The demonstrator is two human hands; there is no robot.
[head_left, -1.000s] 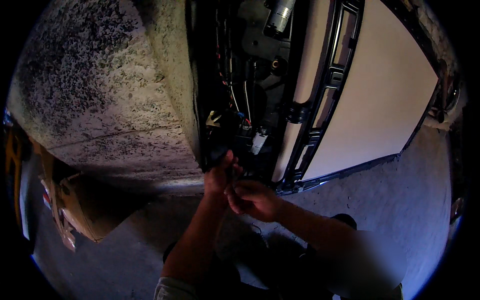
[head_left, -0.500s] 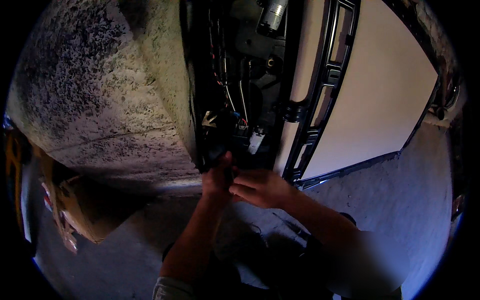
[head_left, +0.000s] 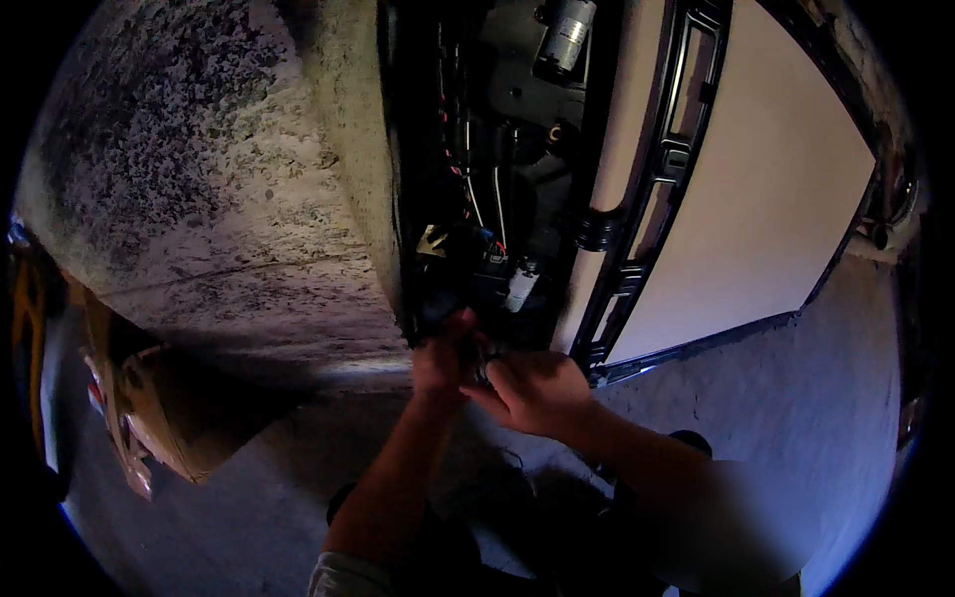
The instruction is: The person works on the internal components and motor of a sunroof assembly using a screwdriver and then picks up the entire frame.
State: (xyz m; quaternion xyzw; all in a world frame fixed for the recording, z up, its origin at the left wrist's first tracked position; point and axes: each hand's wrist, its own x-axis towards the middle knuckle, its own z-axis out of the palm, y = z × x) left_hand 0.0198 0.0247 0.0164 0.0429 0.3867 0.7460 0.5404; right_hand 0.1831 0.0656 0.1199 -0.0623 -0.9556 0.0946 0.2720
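From the head camera we look down at our two hands, which meet at the bottom edge of a dark open compartment (head_left: 487, 149) set in a rough, speckled wall (head_left: 199, 199). Our left hand (head_left: 441, 353) reaches up from below, with its fingers curled at the bottom lip of the opening. It is too dark there to tell what it holds, or if it holds anything. Our right hand (head_left: 532, 390) comes in from the right and sits just beside the left hand, touching it. Its fingers are bent around something small and dark (head_left: 484, 370) between the two hands, but we cannot tell what that thing is or how tight the hold is. Just above our hands, inside the opening near its bottom edge, there is a small white can-shaped part (head_left: 519, 289). Thin red and white wires (head_left: 473, 194) run down inside the dark space to that spot. Near the top edge of the opening sits a shiny grey round part (head_left: 567, 35). To the right of the opening a big pale panel (head_left: 756, 209) with a black frame (head_left: 652, 189) hangs open and tilted. At the left, low down on the grey floor (head_left: 826, 398), a brown cardboard box (head_left: 164, 408) stands well apart from our hands.
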